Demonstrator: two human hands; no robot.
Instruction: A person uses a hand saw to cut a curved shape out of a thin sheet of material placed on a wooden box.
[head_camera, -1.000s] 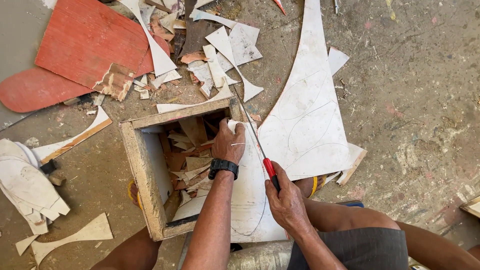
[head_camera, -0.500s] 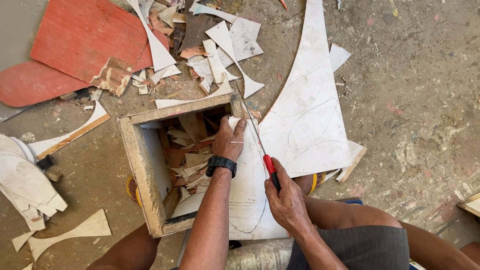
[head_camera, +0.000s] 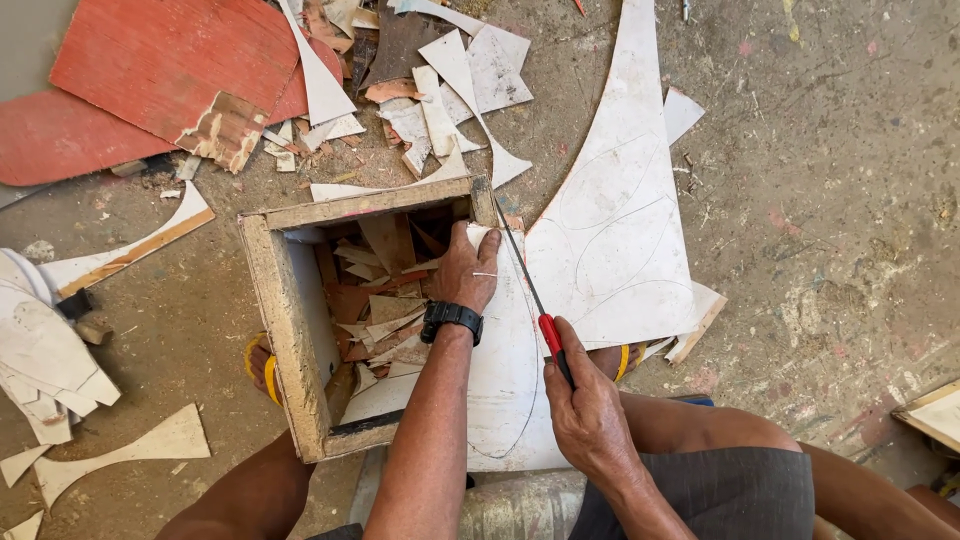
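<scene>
— From the head view, what are we working with?

— Our right hand (head_camera: 590, 415) is closed around the red handle of a thin saw (head_camera: 535, 300), whose blade runs away from us along a pencilled curve on the white sheet (head_camera: 610, 240). Our left hand (head_camera: 465, 268) lies flat, fingers spread, pressing the sheet down just left of the blade. It grips nothing; it only holds the sheet still.

— And where does the sheet sit?

— It rests across the right edge of a wooden box (head_camera: 290, 330) on the floor (head_camera: 830, 200), with its far end stretching out over the concrete. The box is full of offcuts (head_camera: 385, 300), and more scraps (head_camera: 440, 90) lie on the far side, beside a red board (head_camera: 170, 70) at far left.

— How do we make this cut well?

— We judge that the blade should stay right on the drawn line, with short, light strokes so the thin sheet does not chatter or split. Our left hand should press near the cut yet stay clear of the teeth, since it sits very close to them. We should turn the sheet, not twist the blade, as the curve bends.
</scene>
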